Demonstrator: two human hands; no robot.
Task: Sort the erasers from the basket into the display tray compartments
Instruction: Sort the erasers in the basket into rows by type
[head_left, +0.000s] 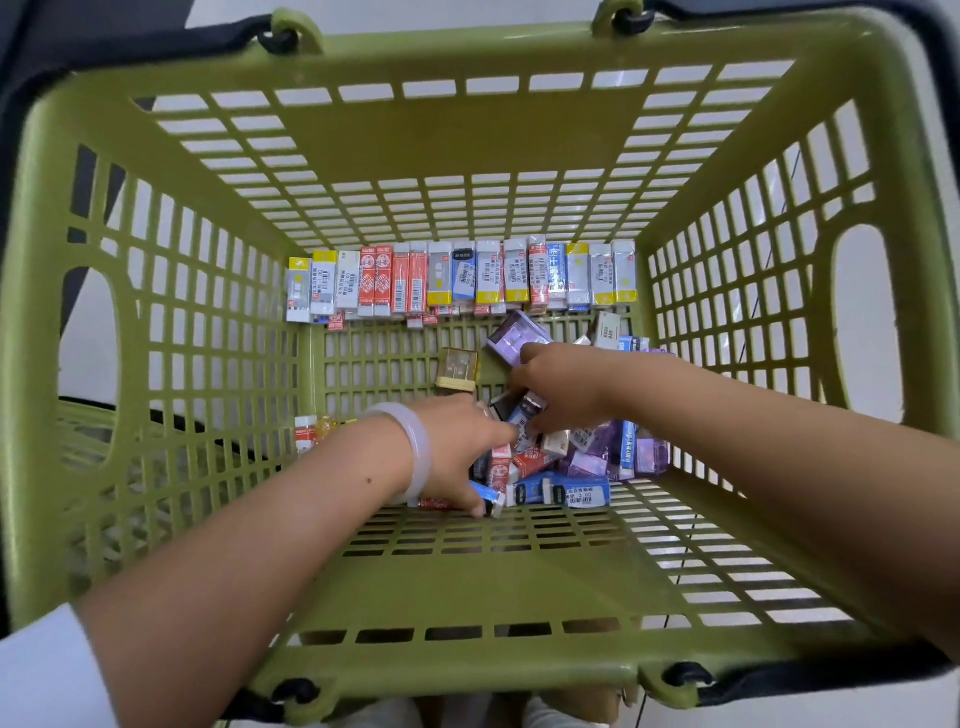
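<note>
The green basket (467, 140) held everything. A row of erasers (462, 278) stood along its far wall, and a loose pile (571, 462) lay by the right wall. My right hand (563, 387) pinched a blue eraser (527, 415) over the pile. My left hand (457, 447) (pale bangle (418, 447) on the wrist) curled round a blue-and-white one (488, 493) near the near wall.

Boxed erasers (462, 280) stand in a row along the green basket's (467, 57) far wall; others lie heaped nearer.
</note>
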